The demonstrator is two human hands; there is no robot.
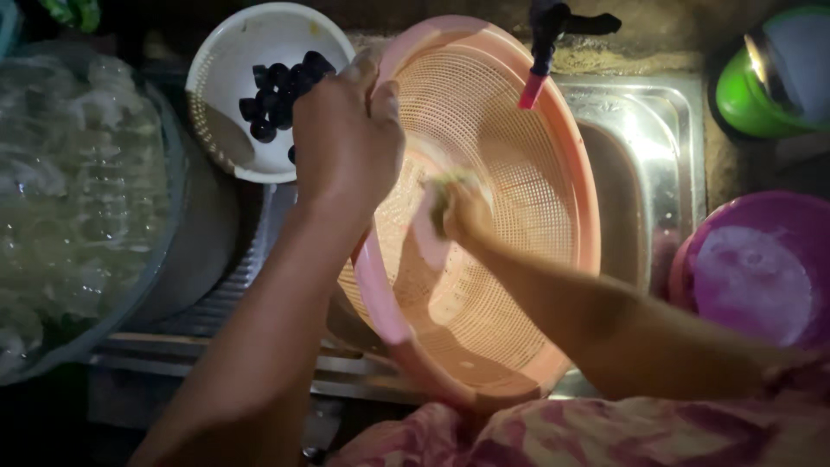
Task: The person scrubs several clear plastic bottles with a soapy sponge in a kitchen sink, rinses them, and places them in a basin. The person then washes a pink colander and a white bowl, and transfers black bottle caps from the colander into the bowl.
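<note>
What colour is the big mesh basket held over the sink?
Pale pink, round plastic mesh basket, seen in the head view.

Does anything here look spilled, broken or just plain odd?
Nothing looks broken or spilled. The pink mesh basket stands tilted on edge over the steel sink, but the left hand grips its rim while the right hand presses something small against the mesh.

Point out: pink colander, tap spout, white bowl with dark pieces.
pink colander (pixel 527 173), head view, on its mesh inside wall.
tap spout (pixel 533 89), head view, on its pink tip.
white bowl (pixel 259 35), head view, on its bare inner wall.
</note>
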